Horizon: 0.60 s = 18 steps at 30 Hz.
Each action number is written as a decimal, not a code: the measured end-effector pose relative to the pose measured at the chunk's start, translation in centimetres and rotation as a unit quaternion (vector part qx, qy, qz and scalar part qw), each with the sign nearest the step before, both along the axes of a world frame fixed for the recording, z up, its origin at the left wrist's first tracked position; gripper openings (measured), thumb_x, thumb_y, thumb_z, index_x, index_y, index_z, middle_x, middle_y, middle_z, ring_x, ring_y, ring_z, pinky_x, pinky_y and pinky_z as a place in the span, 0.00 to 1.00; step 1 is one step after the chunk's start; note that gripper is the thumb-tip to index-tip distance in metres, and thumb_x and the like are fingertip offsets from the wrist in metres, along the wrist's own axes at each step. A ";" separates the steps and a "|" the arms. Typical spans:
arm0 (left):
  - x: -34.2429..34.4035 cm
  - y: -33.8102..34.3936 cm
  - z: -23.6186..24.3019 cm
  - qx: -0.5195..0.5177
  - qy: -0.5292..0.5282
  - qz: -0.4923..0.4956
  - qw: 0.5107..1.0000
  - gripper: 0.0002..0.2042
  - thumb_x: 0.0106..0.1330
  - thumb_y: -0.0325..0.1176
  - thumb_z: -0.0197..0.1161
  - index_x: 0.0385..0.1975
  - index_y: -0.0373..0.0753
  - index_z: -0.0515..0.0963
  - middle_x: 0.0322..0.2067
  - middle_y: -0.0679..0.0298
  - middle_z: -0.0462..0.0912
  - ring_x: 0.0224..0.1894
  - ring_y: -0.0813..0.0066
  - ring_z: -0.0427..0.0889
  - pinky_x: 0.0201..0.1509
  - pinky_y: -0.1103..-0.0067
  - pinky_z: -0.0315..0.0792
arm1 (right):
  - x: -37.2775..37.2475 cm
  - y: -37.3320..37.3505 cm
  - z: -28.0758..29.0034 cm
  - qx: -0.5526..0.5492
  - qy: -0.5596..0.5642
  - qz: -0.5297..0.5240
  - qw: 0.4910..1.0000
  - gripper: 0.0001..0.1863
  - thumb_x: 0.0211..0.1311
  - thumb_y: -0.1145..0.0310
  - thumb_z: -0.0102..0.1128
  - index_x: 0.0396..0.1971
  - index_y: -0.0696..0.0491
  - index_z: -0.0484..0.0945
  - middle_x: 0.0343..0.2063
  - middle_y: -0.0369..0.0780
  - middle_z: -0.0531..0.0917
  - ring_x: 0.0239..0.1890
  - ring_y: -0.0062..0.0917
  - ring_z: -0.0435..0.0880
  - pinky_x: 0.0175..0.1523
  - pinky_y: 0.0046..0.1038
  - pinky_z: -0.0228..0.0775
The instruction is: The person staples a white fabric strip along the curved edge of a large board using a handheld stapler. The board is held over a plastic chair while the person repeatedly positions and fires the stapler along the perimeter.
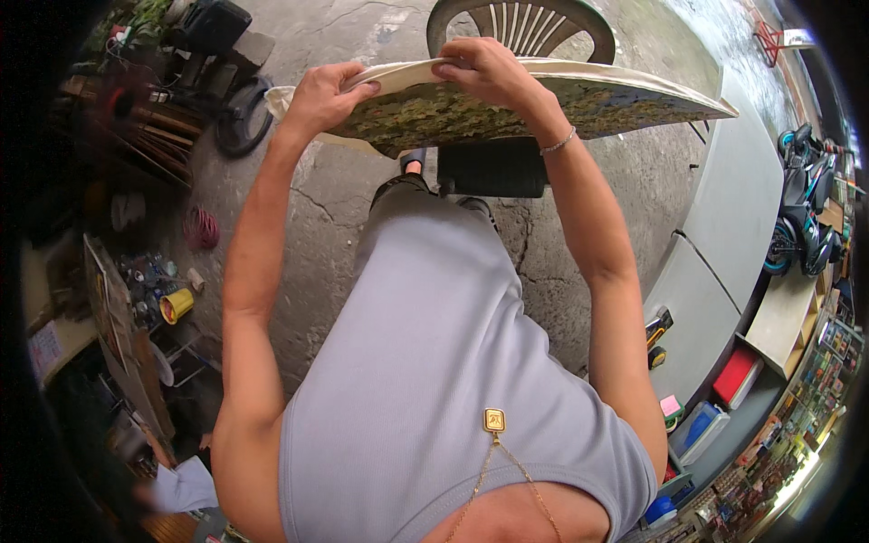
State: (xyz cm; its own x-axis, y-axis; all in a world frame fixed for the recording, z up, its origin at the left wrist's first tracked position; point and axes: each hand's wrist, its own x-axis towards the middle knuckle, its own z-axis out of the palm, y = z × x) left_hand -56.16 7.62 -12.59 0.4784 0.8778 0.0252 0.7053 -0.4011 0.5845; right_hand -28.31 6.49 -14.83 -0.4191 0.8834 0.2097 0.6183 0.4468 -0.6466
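Two hands, the left point(324, 98) at 11 o'clock and the right point(489, 72) between 12 and 1, gripped the upper edge of one canvas point(534, 104). The canvas spanned from between 10 and 11 o'clock round to 2, its painted face turned toward the wearer.

The left fingers were bent over the white rim with the thumb on the near side; the right fingers were curled tightly on the same rim. Fingertips behind the canvas could not be seen.

Progress, as judged: the lifting was done, and the canvas was in both hands. Setting it down and letting go were not done. The rim appeared doubled in places, and its left end hung rumpled and unsmoothed. Whether the lower edge touched the black box point(493, 169) at 1 o'clock could not be determined.

A chair point(522, 27) stood beyond, between 12 and 1. The table point(733, 195) lay between 2 and 3, with a knife point(659, 326) on it between 3 and 4. A yellow bucket point(176, 306) was noted near 9.
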 end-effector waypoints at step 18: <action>-12.4 3.4 -0.1 -0.323 -0.208 0.057 0.921 0.22 0.54 0.35 0.77 0.48 0.37 0.79 0.38 0.69 0.82 0.43 0.76 0.78 0.52 0.79 0.70 | -1.0 4.4 0.0 -0.105 0.029 0.065 0.992 0.22 0.63 0.50 0.62 0.31 0.58 0.82 0.19 0.46 0.80 0.23 0.36 0.78 0.31 0.36 0.67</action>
